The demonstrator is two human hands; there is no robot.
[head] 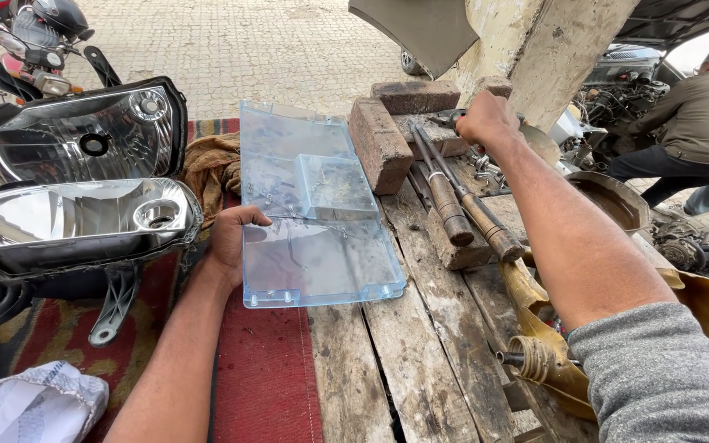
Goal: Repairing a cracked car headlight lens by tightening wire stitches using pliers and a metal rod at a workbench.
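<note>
Single head-worn view, looking steeply down and forward over a plank bench [420, 353] from close above. Both forearms enter from the bottom edge, left hand [231, 238] left of centre, right hand [486, 119] upper centre. Upper frame reaches paved ground [272, 49] beyond. No second view to share the scene with.

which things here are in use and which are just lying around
In hand: clear blue panel under the left hand; tool by the bricks under the right hand.
Lying about: headlights, bricks, two rods, cloth, motorbike.
</note>
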